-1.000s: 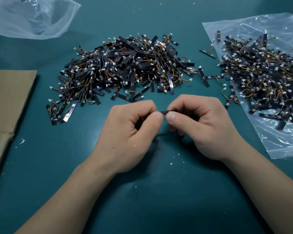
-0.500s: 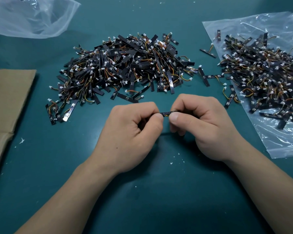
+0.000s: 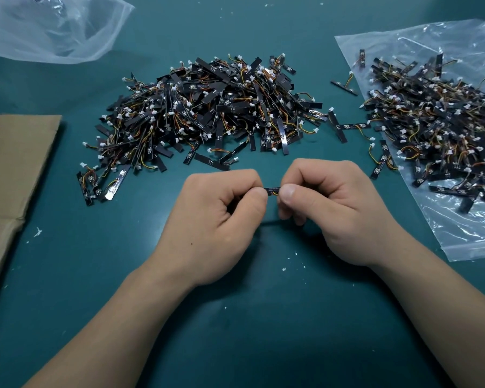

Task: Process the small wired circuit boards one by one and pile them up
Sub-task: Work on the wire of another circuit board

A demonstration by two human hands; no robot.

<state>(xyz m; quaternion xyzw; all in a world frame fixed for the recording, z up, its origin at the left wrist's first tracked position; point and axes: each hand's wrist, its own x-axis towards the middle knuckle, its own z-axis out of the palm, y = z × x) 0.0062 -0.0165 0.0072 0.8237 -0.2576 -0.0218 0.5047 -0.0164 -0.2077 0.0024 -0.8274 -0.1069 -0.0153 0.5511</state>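
A small black wired circuit board (image 3: 272, 189) is held level over the green table, just in front of me. My left hand (image 3: 219, 217) pinches its left end and my right hand (image 3: 331, 203) pinches its right end, so only a short middle stretch with an orange wire shows. A large pile of the same black boards (image 3: 207, 113) with white connectors lies behind my hands. A second heap of boards (image 3: 437, 121) rests on a clear plastic bag (image 3: 476, 233) at the right.
A few stray boards (image 3: 338, 130) lie between the two heaps. A crumpled clear bag (image 3: 53, 26) sits at the back left. Brown cardboard (image 3: 9, 175) covers the left edge. Small white flecks dot the green table (image 3: 249, 317).
My hands have drawn slightly apart along the board, so a little more of its black middle shows between my thumbs. The piles have not moved.
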